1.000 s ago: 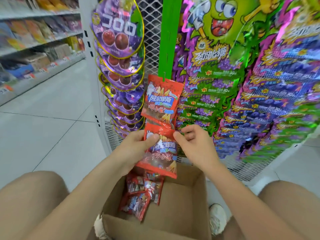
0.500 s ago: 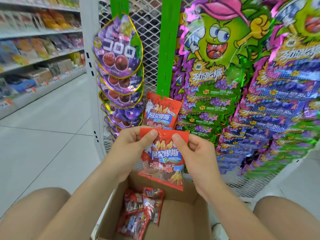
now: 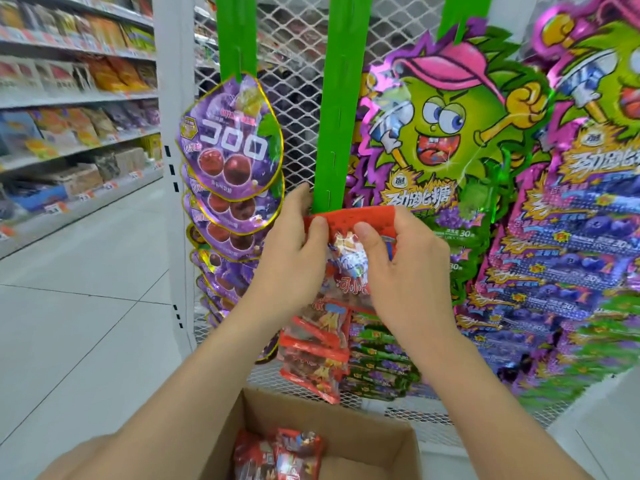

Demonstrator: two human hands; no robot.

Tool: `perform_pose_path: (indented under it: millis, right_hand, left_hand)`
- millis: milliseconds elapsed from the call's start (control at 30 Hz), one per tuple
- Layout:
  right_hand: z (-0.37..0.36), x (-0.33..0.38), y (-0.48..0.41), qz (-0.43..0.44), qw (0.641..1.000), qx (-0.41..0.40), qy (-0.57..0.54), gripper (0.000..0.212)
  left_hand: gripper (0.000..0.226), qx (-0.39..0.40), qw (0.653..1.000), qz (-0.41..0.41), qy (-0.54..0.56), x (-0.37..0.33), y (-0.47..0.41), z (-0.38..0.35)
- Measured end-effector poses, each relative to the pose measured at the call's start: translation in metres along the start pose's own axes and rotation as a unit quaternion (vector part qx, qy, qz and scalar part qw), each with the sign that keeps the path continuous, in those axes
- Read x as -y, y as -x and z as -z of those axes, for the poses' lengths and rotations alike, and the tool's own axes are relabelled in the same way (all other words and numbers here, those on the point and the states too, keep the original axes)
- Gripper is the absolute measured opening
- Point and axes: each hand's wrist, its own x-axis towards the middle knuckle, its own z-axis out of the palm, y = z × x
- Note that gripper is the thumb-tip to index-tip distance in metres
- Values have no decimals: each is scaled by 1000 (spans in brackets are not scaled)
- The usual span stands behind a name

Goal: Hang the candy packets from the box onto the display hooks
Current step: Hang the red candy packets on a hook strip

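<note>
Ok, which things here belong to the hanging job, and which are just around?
Job: left hand and right hand, both pinching the red packet at the green strip; hung red packets below; cardboard box holding spare packets.
Just around: purple grape packets; green monster packets; aisle shelves; wire mesh.

"コロロ" on purple pkt [image 3: 230, 143]

Three green strips [image 3: 331, 98], one box [image 3: 398, 432], perhaps three red packets [image 3: 325, 323] hanging.
</note>
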Motion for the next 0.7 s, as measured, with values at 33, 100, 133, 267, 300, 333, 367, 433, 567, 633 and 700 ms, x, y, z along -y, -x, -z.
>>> perform_pose_path:
  millis: [33, 100, 133, 267, 300, 333, 367, 433, 567, 633, 700]
  right_hand:
    - [-1, 0, -5, 8, 1000, 1, 13, 20]
    - [-1, 1, -11, 6, 1000, 3, 25, 22]
    - [-1, 1, -12, 3, 1000, -1, 20, 22]
    - [-2, 8, -11, -24, 998, -11, -56, 17]
    - [-2, 10, -11, -37, 997, -13, -70, 17]
    - [-3, 13, -11, -48, 995, -17, -83, 17]
    - [-3, 16, -11, -56, 994, -22, -96, 17]
    - [-3, 22, -11, -65, 991, -31, -110, 19]
    - [-7, 28, -10, -89, 989, -36, -112, 27]
    - [-9, 29, -10, -104, 987, -35, -118, 32]
    - [-10, 29, -10, -113, 986, -33, -122, 34]
  left_hand:
    - [44, -6, 1000, 8, 2, -1, -4, 0]
    - [40, -23, 1000, 1, 5, -4, -7, 1]
    - [35, -32, 999, -3, 11, -5, -6, 2]
    - [20, -61, 997, 16, 44, -20, 1, 11]
    - [21, -64, 996, 21, 53, -26, 2, 14]
    - [23, -63, 996, 29, 63, -30, 2, 17]
    - [24, -53, 995, 39, 76, -35, 2, 19]
    - [28, -23, 994, 54, 97, -43, 3, 23]
    - [26, -10, 989, 81, 126, -49, 6, 23]
    - [26, -7, 986, 95, 134, -51, 5, 23]
    - [28, -1, 985, 107, 137, -50, 3, 24]
